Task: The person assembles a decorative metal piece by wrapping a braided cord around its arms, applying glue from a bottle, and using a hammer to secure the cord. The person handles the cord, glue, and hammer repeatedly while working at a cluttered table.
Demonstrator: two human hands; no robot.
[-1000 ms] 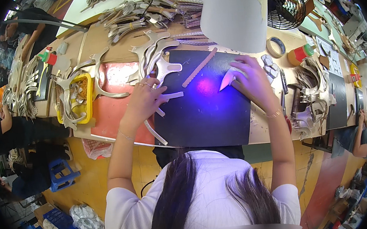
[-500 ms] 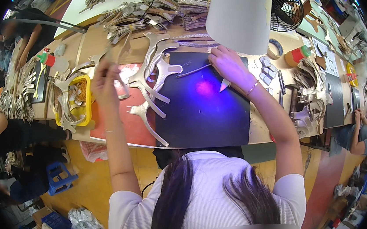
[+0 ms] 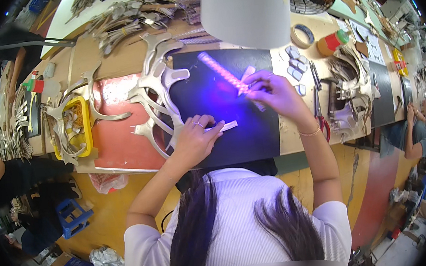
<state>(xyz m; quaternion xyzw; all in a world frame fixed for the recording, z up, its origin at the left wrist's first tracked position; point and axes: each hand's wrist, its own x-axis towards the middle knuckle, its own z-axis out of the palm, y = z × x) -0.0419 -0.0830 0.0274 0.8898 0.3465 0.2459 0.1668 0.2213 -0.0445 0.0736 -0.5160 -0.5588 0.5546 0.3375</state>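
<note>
My left hand (image 3: 198, 140) is over the front left of the black mat (image 3: 255, 142), its thumb and fingers closed on a short pale strip (image 3: 229, 126) that sticks out to the right. My right hand (image 3: 277, 96) is above the mat's right part, fingers pinched on a braided strap (image 3: 220, 72) that slants up to the left, lit pink and purple by the lamp's light. A small pale pointed piece shows by these fingers; its kind I cannot make out. Beside my left hand, silvery Y-shaped strap pieces (image 3: 143, 99) lie overlapping across the mats' border.
A white lamp shade (image 3: 245, 12) hangs over the mat's far side. A red mat (image 3: 116, 142) and yellow basket (image 3: 89, 132) lie left. On the right are a tape roll (image 3: 302, 36), grey pads (image 3: 296, 63), red-handled scissors (image 3: 323, 122) and a bottle (image 3: 332, 43). Other people sit at both sides.
My left hand has come from above the red mat to the black mat and now holds the pale strip. My right hand has moved nearer, and the braided strap now points away from me.
</note>
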